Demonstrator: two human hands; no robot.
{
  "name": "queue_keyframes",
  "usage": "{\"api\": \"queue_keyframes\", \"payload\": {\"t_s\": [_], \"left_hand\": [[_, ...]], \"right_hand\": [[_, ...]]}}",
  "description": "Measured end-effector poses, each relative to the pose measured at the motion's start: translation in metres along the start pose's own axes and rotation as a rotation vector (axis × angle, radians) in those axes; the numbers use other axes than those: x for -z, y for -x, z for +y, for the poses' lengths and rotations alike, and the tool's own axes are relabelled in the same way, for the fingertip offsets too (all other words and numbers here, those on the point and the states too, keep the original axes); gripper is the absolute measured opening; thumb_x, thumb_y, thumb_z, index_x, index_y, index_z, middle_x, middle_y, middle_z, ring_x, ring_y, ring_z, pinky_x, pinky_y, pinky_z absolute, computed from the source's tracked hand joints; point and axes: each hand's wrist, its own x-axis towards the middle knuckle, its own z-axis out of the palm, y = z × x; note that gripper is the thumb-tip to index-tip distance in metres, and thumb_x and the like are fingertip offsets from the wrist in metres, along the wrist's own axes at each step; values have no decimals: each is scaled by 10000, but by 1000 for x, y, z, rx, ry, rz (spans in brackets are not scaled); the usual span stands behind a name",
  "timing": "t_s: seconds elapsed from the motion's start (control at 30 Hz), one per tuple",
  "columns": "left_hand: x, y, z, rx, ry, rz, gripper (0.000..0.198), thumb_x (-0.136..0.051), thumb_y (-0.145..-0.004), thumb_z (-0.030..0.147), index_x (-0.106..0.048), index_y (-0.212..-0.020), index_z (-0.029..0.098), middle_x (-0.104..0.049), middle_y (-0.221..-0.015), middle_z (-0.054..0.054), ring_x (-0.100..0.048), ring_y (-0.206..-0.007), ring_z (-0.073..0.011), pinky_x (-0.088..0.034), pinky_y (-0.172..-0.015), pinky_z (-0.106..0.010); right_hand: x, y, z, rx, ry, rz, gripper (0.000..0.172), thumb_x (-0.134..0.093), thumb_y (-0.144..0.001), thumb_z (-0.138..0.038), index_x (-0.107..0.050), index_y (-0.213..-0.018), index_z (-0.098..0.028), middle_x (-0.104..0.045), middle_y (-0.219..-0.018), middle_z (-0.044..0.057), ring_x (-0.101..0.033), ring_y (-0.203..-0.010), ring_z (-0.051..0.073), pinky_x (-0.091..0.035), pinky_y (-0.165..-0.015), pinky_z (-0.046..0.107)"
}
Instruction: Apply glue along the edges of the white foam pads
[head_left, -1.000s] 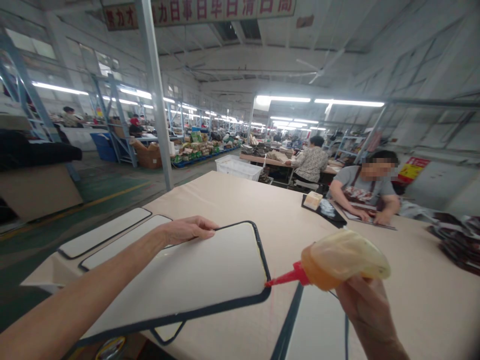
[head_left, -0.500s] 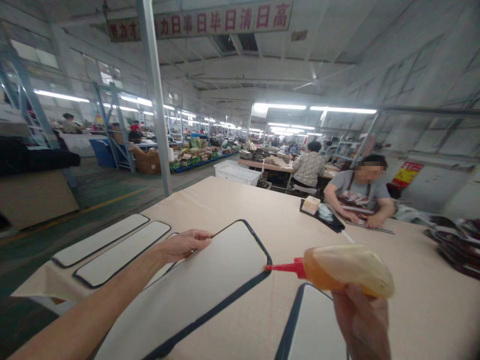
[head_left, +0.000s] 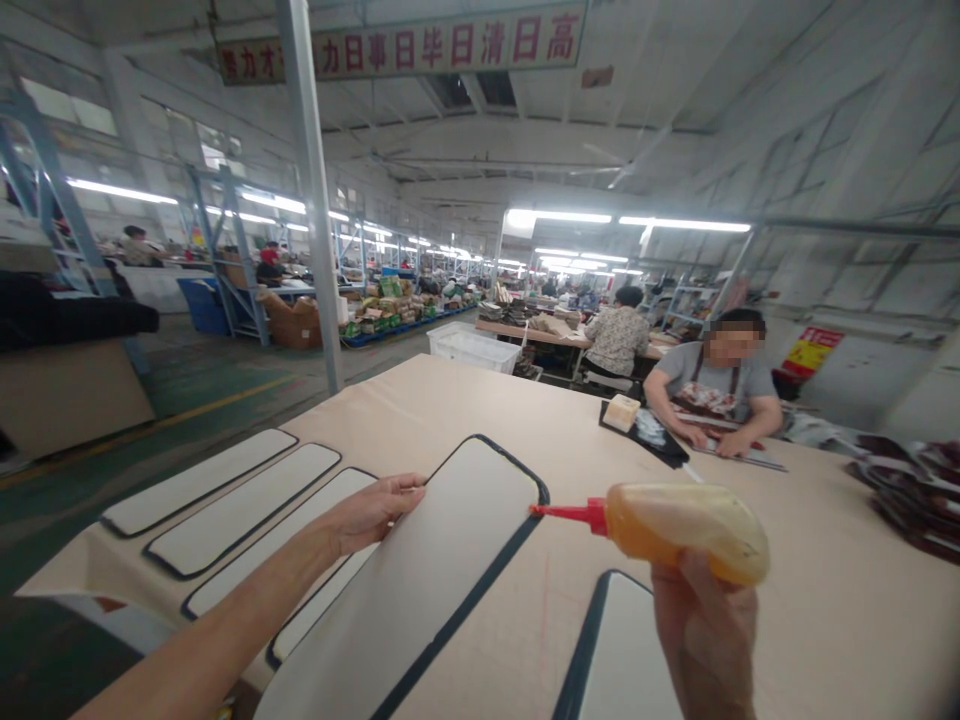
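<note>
My left hand (head_left: pixel 386 508) pinches the left edge of a long off-white panel (head_left: pixel 450 540) with a dark border, raised at a tilt over the table. My right hand (head_left: pixel 709 620) is wrapped round a clear squeeze bottle (head_left: pixel 686 530) of amber liquid. Its red nozzle (head_left: pixel 574 513) points left, with the tip at the panel's right border near the rounded corner. Similar bordered panels lie to the left, among them an outer one (head_left: pixel 202 480) and its neighbour (head_left: pixel 247 508). Another panel (head_left: pixel 619 650) lies partly behind my right hand.
The table (head_left: pixel 817 560) is covered in beige sheet. A yellowish block (head_left: pixel 622 412) sits on black material near its far edge. Across the table a person (head_left: pixel 712 395) works with both hands on the surface. Dark pieces (head_left: pixel 919 490) are piled at right; a white bin (head_left: pixel 474 346) stands beyond.
The held panel has shifted and turned slightly, uncovering more of the panels beneath at left. The bottle and my right hand have moved a little left, and the nozzle tip is slightly higher along the border.
</note>
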Motion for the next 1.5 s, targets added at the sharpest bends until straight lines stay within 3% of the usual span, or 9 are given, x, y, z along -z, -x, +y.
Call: {"api": "queue_keyframes", "payload": {"t_s": [0.2, 0.37, 0.67, 0.97, 1.13, 1.5], "left_hand": [[-1, 0, -4, -5, 34, 24, 445, -773, -603, 382, -611, -957, 167, -624, -750, 23, -524, -618, -82, -364, -541, -186], [1, -3, -8, -7, 51, 42, 443, -777, -602, 371, -588, -946, 165, -605, -685, 47, -491, -532, -55, -342, -480, -168], [2, -6, -10, -32, 130, -31, 403, -775, -615, 357, -541, -880, 165, -642, -719, 9, -593, -609, -106, -449, -558, -208], [3, -10, -11, -20, 158, -16, 411, -793, -584, 363, -507, -804, 166, -619, -683, 16, -567, -572, -98, -462, -550, -215], [3, -13, -9, -23, 142, -7, 367, -772, -617, 350, -504, -787, 166, -614, -692, 12, -564, -574, -103, -460, -555, -226], [4, -21, -8, -1, 120, 13, 304, -734, -665, 308, -478, -750, 171, -577, -627, 33, -547, -539, -101, -437, -538, -225]], "right_hand": [[-1, 3, 4, -12, 5, -11, 271, -748, -623, -189, -665, -881, -190, -668, -816, 13, -628, -780, 165, -525, -696, 273], [-1, 6, 9, -51, 8, -18, 250, -750, -626, -208, -670, -862, -189, -663, -760, 4, -624, -704, 151, -517, -705, 284], [-3, 15, 17, -117, 36, -11, 425, -773, -586, -250, -649, -988, -193, -668, -765, 10, -626, -782, 178, -507, -733, 298], [-4, 20, 19, -153, 28, -52, 324, -762, -600, -235, -664, -906, -189, -670, -762, 14, -628, -772, 170, -510, -758, 303], [-4, 24, 17, -185, 36, -80, 306, -745, -617, -224, -657, -908, -182, -677, -784, 30, -632, -749, 187, -536, -697, 326], [-2, 33, 13, -242, 46, -93, 490, -761, -603, -252, -617, -1069, -207, -682, -836, 54, -641, -789, 214, -551, -654, 318]]}}
